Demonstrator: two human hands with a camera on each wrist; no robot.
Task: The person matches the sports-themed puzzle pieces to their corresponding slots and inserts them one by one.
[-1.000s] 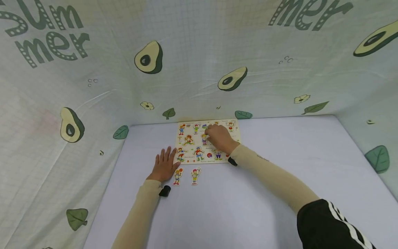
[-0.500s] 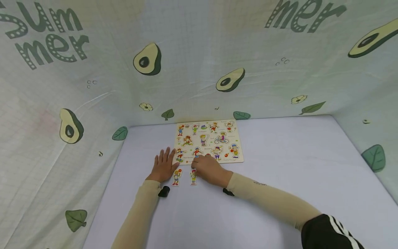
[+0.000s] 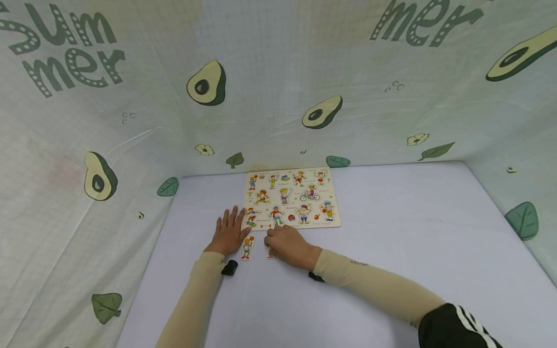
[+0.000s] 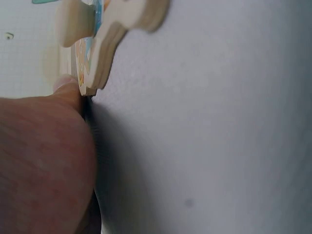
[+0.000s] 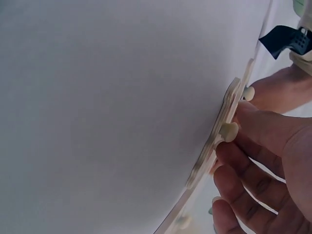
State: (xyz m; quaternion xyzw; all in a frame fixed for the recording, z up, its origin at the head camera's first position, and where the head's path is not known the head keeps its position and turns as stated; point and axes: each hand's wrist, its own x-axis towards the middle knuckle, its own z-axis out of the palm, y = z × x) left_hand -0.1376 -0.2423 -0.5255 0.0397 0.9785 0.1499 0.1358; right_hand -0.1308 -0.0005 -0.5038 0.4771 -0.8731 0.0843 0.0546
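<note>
A pale puzzle board (image 3: 296,209) printed with sporting children lies at the back of the table. Flat beside its lower left corner, my left hand (image 3: 228,233) rests with fingers spread and thumb near the board edge. Just below the board lies a knobbed puzzle piece (image 3: 247,248) showing a child with an orange ball. To its right, my right hand (image 3: 290,245) covers most of a second puzzle piece (image 3: 271,256). In the right wrist view, thumb and curled fingers close around this piece's round wooden knob (image 5: 229,131).
The white table (image 3: 383,208) spreads out around the board. A cloth backdrop (image 3: 265,72) with avocado and leaf prints stands right behind the table's back edge and along both sides. Dark wrist straps (image 3: 229,268) show at the cuffs.
My right hand has come from the middle of the board down toward the front left, to the second puzzle piece, uncovering the board's pictures. The left hand stays in place.
</note>
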